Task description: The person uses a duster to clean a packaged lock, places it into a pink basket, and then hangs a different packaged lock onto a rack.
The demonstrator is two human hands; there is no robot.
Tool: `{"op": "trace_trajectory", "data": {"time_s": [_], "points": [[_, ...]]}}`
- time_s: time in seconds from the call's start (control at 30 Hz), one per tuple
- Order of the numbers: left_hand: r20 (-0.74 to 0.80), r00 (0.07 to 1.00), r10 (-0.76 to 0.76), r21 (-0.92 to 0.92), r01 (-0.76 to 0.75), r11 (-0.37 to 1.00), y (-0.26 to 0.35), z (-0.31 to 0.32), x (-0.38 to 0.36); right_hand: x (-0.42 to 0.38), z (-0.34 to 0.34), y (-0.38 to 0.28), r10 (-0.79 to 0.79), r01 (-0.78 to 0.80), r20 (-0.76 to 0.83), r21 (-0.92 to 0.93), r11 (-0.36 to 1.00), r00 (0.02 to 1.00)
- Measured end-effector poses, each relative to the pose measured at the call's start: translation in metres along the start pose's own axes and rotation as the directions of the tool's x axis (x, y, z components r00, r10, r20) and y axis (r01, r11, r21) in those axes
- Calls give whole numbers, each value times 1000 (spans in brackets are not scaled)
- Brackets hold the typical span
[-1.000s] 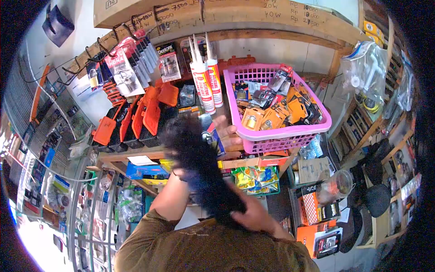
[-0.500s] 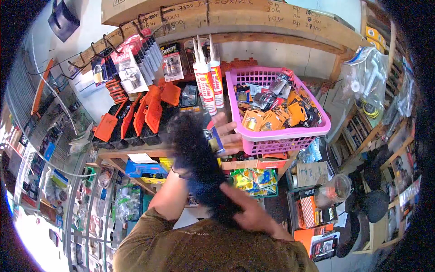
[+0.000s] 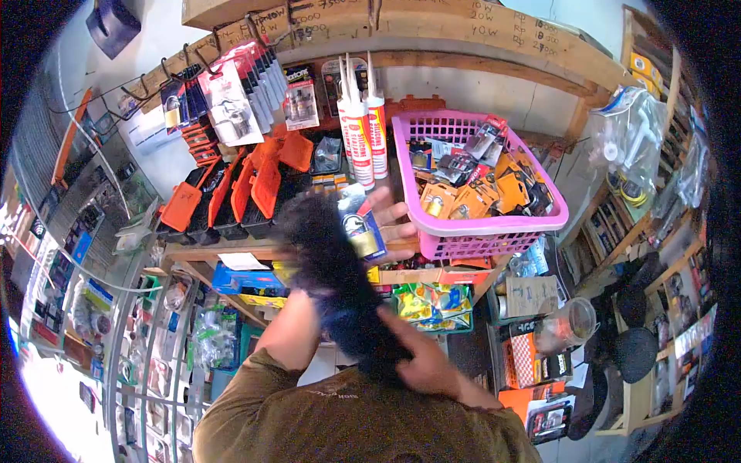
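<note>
A fluffy dark duster, blurred at its upper end, lies across the middle of the view. My right hand is closed around its lower end. Behind the duster, my left hand holds a carded padlock pack against its palm, with some fingers extended to the right. The duster covers the thumb side and part of the pack. Just right of those fingers stands the pink basket, which holds orange and dark packaged locks. White silicone tubes stand upright behind my left hand.
Open orange-lidded boxes line the shelf at left, below hanging blister packs. Under the shelf are a blue box and bright yellow-green packets. A clear tub stands at right, near wooden racks.
The view has shifted slightly, so the shelf items sit a little further right. The duster has shifted slightly against the pack, and more of the padlock pack shows.
</note>
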State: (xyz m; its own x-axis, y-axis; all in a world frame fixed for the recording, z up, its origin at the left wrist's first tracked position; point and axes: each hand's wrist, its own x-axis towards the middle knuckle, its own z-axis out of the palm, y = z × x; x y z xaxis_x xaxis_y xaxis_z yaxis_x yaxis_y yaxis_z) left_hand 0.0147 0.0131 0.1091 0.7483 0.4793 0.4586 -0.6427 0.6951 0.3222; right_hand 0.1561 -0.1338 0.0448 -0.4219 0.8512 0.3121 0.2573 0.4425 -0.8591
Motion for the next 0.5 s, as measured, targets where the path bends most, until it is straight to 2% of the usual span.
{"op": "trace_trajectory", "data": {"time_s": [0.03,0.1,0.13,0.17,0.23,0.27,0.3,0.33,0.37,0.4,0.43,0.47,0.5], "points": [[-124,985,124,259,-88,962,-5,9,-13,-4,-5,8,113,-111,-152,22,994,982],[-16,993,117,52,-116,992,2,7,-17,3,-9,16,293,-222,-127,398,890,948],[-360,891,275,128,-245,961,-1,12,-16,-1,-9,15,271,-277,-60,-149,949,961],[-323,907,269,379,-137,915,-4,14,-14,-2,13,12,132,-160,-191,-138,977,973],[-98,992,78,266,-49,963,8,-9,-19,4,11,3,-97,100,71,-42,994,993],[-53,996,74,193,-62,979,8,-10,-18,4,4,4,-16,16,24,-8,1000,1000],[-60,991,119,223,-103,969,4,-7,-21,3,-5,6,65,-65,-18,23,998,998],[-188,964,186,164,-156,974,7,0,-25,3,-2,5,337,-267,-20,569,778,941],[-318,917,242,108,-218,970,9,8,-28,4,-5,9,361,-303,1,545,781,932],[-232,953,194,-14,-203,979,6,14,-25,3,1,8,275,-259,-36,237,936,961],[-273,938,212,229,-151,962,2,17,-23,2,8,7,176,-180,-45,-95,979,983],[-115,984,135,169,-114,979,7,0,-23,3,9,5,-5,9,98,-41,999,995],[50,997,59,115,-64,991,12,-15,-22,5,6,1,-48,51,165,-14,999,985]]}}
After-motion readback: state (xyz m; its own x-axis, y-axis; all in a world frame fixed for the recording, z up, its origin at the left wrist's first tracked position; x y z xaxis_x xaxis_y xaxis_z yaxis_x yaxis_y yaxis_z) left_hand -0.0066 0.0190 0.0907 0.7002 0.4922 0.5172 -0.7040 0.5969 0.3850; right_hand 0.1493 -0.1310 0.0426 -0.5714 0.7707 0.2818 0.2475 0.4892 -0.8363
